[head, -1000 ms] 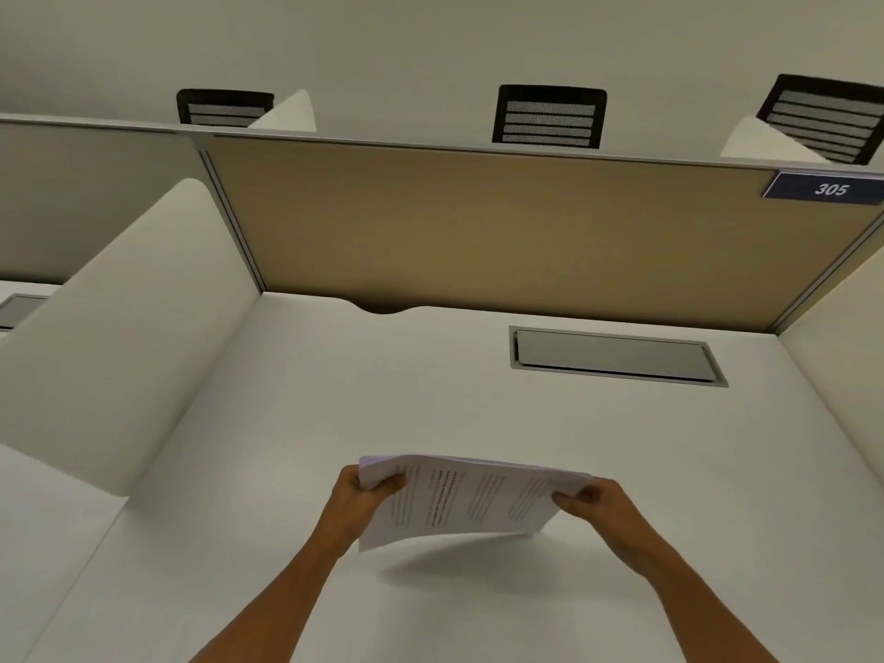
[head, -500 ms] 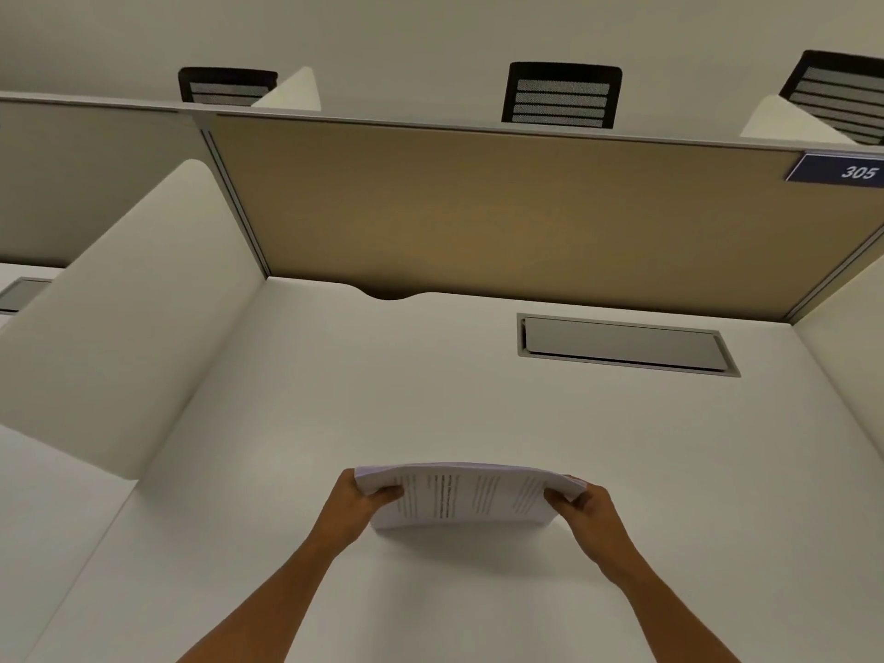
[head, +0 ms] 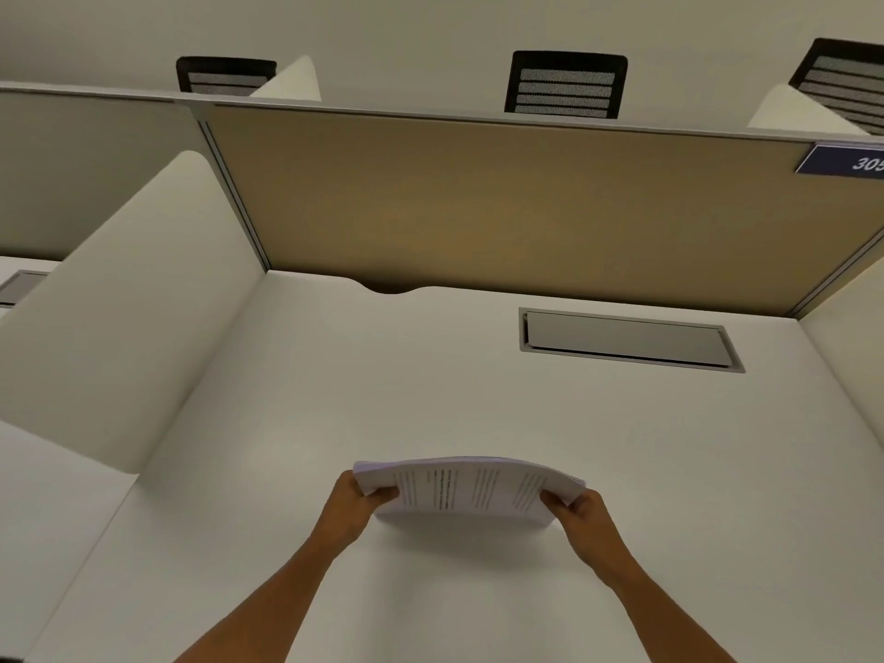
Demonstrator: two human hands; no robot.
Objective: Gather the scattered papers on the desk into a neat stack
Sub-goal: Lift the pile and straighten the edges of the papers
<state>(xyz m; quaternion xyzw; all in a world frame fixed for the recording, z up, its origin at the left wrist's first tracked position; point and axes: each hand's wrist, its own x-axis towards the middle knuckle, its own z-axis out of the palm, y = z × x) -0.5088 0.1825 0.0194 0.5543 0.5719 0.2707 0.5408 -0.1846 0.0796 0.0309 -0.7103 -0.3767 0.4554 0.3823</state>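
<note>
A stack of printed white papers [head: 471,488] is held between both hands over the near middle of the white desk [head: 430,385]. The stack stands on its lower long edge, which touches or nearly touches the desk, and its top bows upward. My left hand [head: 356,502] grips the left end with the thumb on the printed face. My right hand [head: 581,512] grips the right end the same way. No loose sheets show elsewhere on the desk.
A grey cable hatch [head: 629,339] is set into the desk at the back right. A tan partition [head: 502,203] closes the back, white side dividers [head: 124,318] flank the desk. Black chair backs [head: 567,86] rise beyond the partition. A blue "305" label [head: 846,160] sits top right.
The stack has tipped from a slanted, lifted hold to standing on its long edge at the desk surface. Both hands came slightly closer together and lower.
</note>
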